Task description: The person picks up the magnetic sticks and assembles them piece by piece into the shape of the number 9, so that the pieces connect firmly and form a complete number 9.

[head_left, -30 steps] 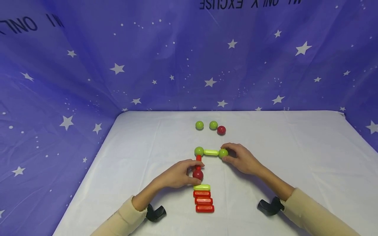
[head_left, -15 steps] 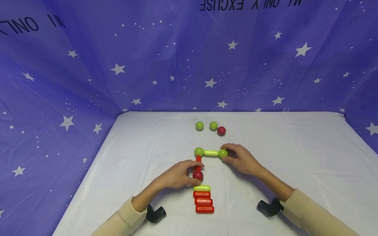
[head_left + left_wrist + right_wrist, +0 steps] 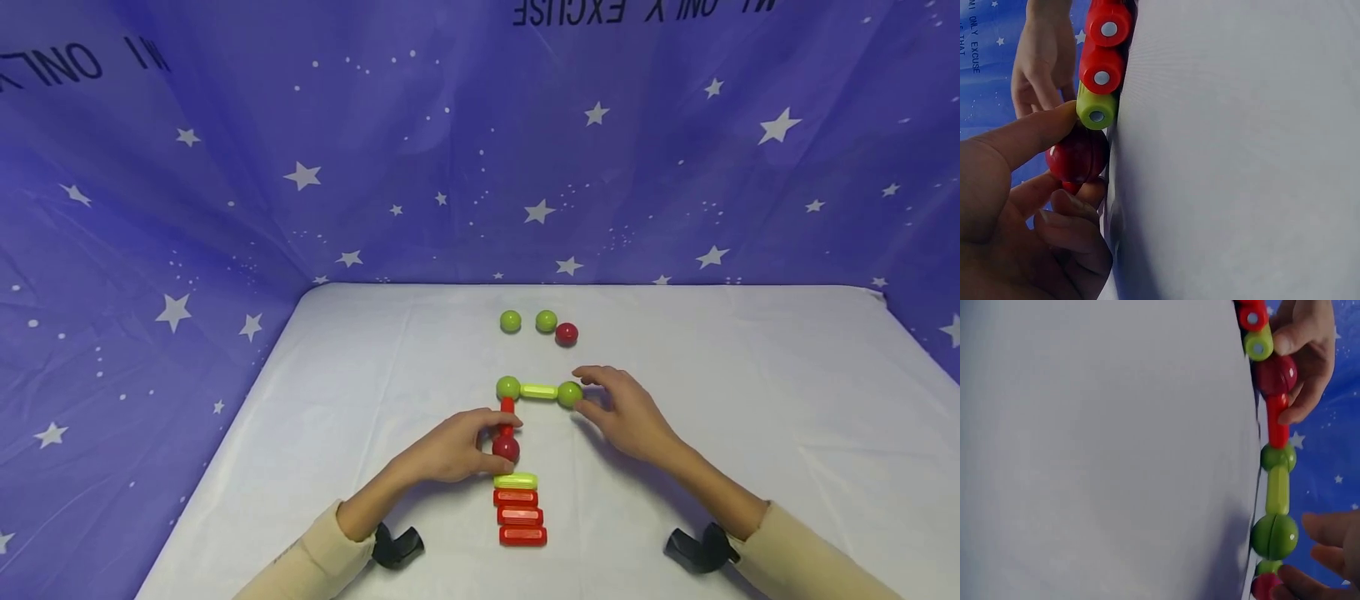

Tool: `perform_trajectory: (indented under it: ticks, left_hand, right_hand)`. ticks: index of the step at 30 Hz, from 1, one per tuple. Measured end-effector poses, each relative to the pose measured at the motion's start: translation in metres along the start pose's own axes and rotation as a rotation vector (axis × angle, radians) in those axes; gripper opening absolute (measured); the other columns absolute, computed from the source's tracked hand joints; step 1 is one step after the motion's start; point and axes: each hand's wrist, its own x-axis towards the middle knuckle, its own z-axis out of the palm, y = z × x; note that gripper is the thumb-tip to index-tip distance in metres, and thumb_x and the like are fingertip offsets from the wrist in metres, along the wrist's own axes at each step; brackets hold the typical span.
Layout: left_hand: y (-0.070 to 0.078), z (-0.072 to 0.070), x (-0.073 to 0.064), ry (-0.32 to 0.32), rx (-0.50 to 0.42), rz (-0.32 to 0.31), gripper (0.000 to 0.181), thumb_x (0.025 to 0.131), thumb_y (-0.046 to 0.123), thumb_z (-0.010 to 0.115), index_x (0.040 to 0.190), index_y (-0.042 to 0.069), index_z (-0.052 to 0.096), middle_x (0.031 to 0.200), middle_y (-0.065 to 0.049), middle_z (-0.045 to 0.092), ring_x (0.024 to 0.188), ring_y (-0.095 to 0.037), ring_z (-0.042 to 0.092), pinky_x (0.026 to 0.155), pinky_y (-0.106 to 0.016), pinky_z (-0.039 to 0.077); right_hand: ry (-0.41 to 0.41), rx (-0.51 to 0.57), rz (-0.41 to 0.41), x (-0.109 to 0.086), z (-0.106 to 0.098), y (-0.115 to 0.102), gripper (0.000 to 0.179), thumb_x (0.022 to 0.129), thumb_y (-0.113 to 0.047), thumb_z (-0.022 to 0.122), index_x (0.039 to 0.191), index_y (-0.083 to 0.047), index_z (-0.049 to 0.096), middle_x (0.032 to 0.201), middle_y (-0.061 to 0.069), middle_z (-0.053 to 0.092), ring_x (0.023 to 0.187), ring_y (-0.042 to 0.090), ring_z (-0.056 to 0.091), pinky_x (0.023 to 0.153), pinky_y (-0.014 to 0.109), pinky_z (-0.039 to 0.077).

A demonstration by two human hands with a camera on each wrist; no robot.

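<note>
My left hand (image 3: 453,447) pinches a red ball (image 3: 506,451) between thumb and fingers, with fingertips reaching over the red rod (image 3: 507,406) behind it. That rod runs back to a green ball (image 3: 507,387) at the corner. From the corner a yellow-green rod (image 3: 538,392) extends right to another green ball (image 3: 570,394), forming an L on the cloth. Around this end ball my right hand (image 3: 628,418) is spread, thumb and fingers parted. In the right wrist view, a gap shows between the right fingers and the end ball (image 3: 1274,537).
Nearer the body lie a loose yellow-green rod (image 3: 515,482) and several red rods (image 3: 520,517), stacked in a column; silver discs (image 3: 1109,29) show in their ends. Farther back sit two green balls (image 3: 546,321) and a red ball (image 3: 566,334). A starry purple cloth (image 3: 480,167) hangs behind.
My right hand has loosened from the end green ball, its fingers parting and drawing slightly right. My left hand keeps its hold on the red ball. The L of rods and balls stays put.
</note>
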Motion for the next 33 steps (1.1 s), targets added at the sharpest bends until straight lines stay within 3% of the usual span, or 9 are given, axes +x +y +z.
perform_trajectory:
  ticks: [3, 6, 17, 33]
  left_hand:
    - [0.001, 0.001, 0.000, 0.006, 0.010, 0.004, 0.054, 0.082, 0.021, 0.081, 0.132, 0.016, 0.062, 0.105, 0.009, 0.059, 0.094, -0.014, 0.053, 0.079, -0.029, 0.045]
    - [0.001, 0.001, 0.000, 0.020, 0.021, 0.009, 0.055, 0.082, 0.022, 0.081, 0.133, 0.015, 0.061, 0.105, 0.009, 0.059, 0.094, -0.014, 0.053, 0.080, -0.029, 0.045]
    - [0.000, 0.000, 0.000, 0.034, 0.013, 0.031, 0.058, 0.083, 0.021, 0.081, 0.135, 0.012, 0.060, 0.107, 0.006, 0.059, 0.094, -0.016, 0.053, 0.078, -0.029, 0.045]
    - [-0.004, -0.001, 0.000, 0.022, -0.025, 0.052, 0.058, 0.084, 0.020, 0.080, 0.137, 0.009, 0.058, 0.113, 0.002, 0.059, 0.089, -0.017, 0.052, 0.072, -0.027, 0.044]
  right_hand:
    - [0.048, 0.046, -0.011, -0.006, -0.003, -0.008, 0.035, 0.086, -0.003, 0.074, 0.120, -0.001, 0.065, 0.113, 0.012, 0.067, 0.107, 0.033, 0.059, 0.092, 0.054, 0.045]
    - [0.042, 0.110, -0.015, -0.011, -0.002, -0.018, 0.028, 0.086, -0.002, 0.074, 0.113, -0.002, 0.069, 0.110, 0.008, 0.069, 0.103, 0.029, 0.062, 0.089, 0.052, 0.049]
    - [-0.150, 0.215, -0.076, -0.032, 0.014, -0.047, 0.015, 0.089, -0.010, 0.073, 0.104, -0.008, 0.072, 0.102, -0.001, 0.070, 0.098, 0.016, 0.064, 0.088, 0.043, 0.051]
    - [-0.265, 0.223, -0.041, -0.037, 0.035, -0.053, 0.015, 0.088, -0.009, 0.071, 0.102, -0.013, 0.072, 0.099, -0.009, 0.068, 0.095, 0.013, 0.061, 0.089, 0.038, 0.048]
